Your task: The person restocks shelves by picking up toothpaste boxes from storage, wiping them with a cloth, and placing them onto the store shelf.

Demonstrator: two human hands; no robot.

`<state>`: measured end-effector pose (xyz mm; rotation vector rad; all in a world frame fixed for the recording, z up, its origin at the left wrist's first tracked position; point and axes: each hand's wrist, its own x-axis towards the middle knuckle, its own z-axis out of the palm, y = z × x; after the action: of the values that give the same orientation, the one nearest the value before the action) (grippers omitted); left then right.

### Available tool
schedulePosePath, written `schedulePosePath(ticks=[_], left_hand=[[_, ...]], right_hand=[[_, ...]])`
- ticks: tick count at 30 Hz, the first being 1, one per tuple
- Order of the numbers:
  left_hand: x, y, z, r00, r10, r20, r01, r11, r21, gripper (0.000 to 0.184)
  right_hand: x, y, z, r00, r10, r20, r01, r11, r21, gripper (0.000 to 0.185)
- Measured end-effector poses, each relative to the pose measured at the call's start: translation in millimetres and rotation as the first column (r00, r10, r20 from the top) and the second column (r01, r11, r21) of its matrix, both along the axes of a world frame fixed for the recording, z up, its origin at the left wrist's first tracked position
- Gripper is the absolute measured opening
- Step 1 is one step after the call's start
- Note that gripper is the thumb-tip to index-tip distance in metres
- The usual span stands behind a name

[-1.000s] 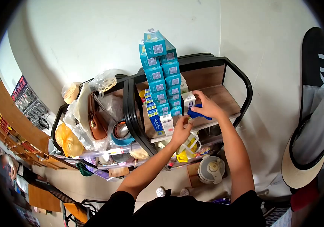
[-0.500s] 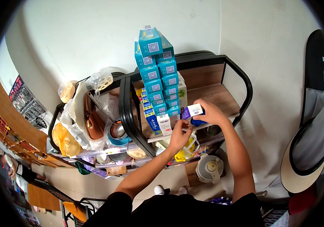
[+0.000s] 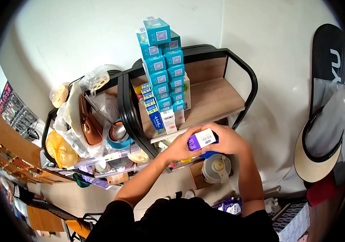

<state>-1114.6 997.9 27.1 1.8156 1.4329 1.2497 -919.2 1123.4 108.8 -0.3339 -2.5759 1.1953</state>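
Observation:
A small purple-and-white carton is held level in front of the shelf's lower edge. My left hand grips its left side, and my right hand wraps round its right side. Both hands are closed on it. Something blue shows just below the hands; I cannot make out its kind. On the shelf board, nearest to my left hand, stand white cartons and a row of blue-and-yellow cartons. Teal boxes with printed square codes rise behind them in two tall columns.
The black-framed shelf has a wooden board. On its left sit a brown handbag, plastic bags and a yellow bag. A grey lidded pot stands on the floor below. A sun visor hangs at right.
The carton has come away from the shelf, toward me. My left hand, beside it before, now grips it together with my right hand. The view has shifted slightly.

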Motion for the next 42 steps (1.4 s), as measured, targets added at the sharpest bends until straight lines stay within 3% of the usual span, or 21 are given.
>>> schedulePosePath(ticks=[2,4,5,7,8,10,11,14,15,16,17,18,21,25,27,29,31,33,35,40,42], left_hand=[[2,-15,-10,0.999,-0.035,0.024,0.035,0.999,0.013,0.090],[4,-30,-23,0.924,-0.096,0.370,0.131,0.989,-0.070,0.079],[3,-39,-27,0.922,-0.110,0.371,0.146,0.987,-0.070,0.079],[2,-61,-34,0.898,-0.063,0.435,0.131,0.983,-0.129,0.069],[2,-72,-36,0.890,-0.047,0.454,0.113,0.986,-0.120,0.072],[-3,-93,-34,0.908,-0.064,0.415,0.116,0.988,-0.100,0.073],[-6,-102,-33,0.925,-0.068,0.373,0.103,0.992,-0.072,0.073],[-13,-127,-39,0.940,-0.131,0.314,0.139,0.990,-0.005,0.074],[-15,-136,-36,0.957,-0.124,0.262,0.127,0.992,0.008,0.073],[-16,-146,-31,0.973,-0.092,0.213,0.092,0.996,0.009,0.074],[-18,-154,-27,0.970,-0.115,0.216,0.116,0.993,0.009,0.074],[-19,-162,-25,0.983,-0.108,0.152,0.104,0.994,0.033,0.074],[-14,-180,-32,0.992,-0.112,0.063,0.107,0.991,0.080,0.075],[-3,-192,-37,0.986,-0.164,0.020,0.164,0.986,0.009,0.073],[3,-198,-38,0.968,-0.247,-0.040,0.250,0.955,0.160,0.071],[9,-206,-36,0.963,-0.266,-0.037,0.268,0.946,0.181,0.069],[14,-210,-39,0.942,-0.318,0.103,0.301,0.941,0.153,0.067],[18,-214,-38,0.941,-0.327,0.086,0.296,0.921,0.254,0.068],[21,-225,-28,0.946,-0.322,0.047,0.285,0.891,0.354,0.070],[38,-244,-31,0.946,-0.305,0.114,0.260,0.919,0.298,0.070],[45,-255,-20,0.958,-0.270,0.094,0.235,0.932,0.276,0.070]], right_hand=[[4,-21,-8,0.998,-0.043,0.036,0.044,0.999,-0.032,0.061],[10,-35,-29,0.996,-0.071,-0.063,0.049,0.956,-0.290,0.058],[18,-42,-31,0.994,-0.085,-0.062,0.064,0.955,-0.290,0.058],[39,-60,-37,0.954,-0.281,-0.106,0.238,0.922,-0.305,0.052],[42,-71,-50,0.892,-0.425,-0.155,0.280,0.788,-0.548,0.041],[34,-105,-61,0.696,-0.664,-0.274,0.133,0.494,-0.859,0.035],[24,-131,-51,0.589,-0.753,-0.293,0.009,0.369,-0.929,0.037],[-2,-191,-34,0.562,-0.775,-0.291,-0.080,0.299,-0.951,0.043],[-10,-208,-37,0.507,-0.811,-0.292,0.135,0.409,-0.903,0.047],[-13,-226,-38,0.517,-0.791,-0.327,0.429,0.570,-0.701,0.045],[-15,-242,-39,0.538,-0.769,-0.344,0.660,0.639,-0.396,0.043],[-19,-254,-38,0.588,-0.672,-0.449,0.684,0.710,-0.167,0.041],[-22,-290,-26,0.625,-0.616,-0.480,0.771,0.580,0.261,0.033],[-15,-334,-25,0.655,-0.625,-0.426,0.756,0.538,0.372,0.031],[-13,-358,-17,0.740,-0.540,-0.400,0.672,0.581,0.459,0.031],[-10,-369,-15,0.729,-0.549,-0.409,0.683,0.543,0.489,0.030],[-3,-370,-18,0.581,-0.645,-0.496,0.812,0.426,0.399,0.028],[6,-369,-18,0.547,-0.684,-0.483,0.834,0.394,0.386,0.027],[14,-368,-17,0.411,-0.783,-0.467,0.911,0.328,0.251,0.025],[25,-396,0,0.494,-0.711,-0.501,0.869,0.402,0.288,0.026],[34,-411,6,0.716,-0.567,-0.407,0.697,0.562,0.445,0.028]])
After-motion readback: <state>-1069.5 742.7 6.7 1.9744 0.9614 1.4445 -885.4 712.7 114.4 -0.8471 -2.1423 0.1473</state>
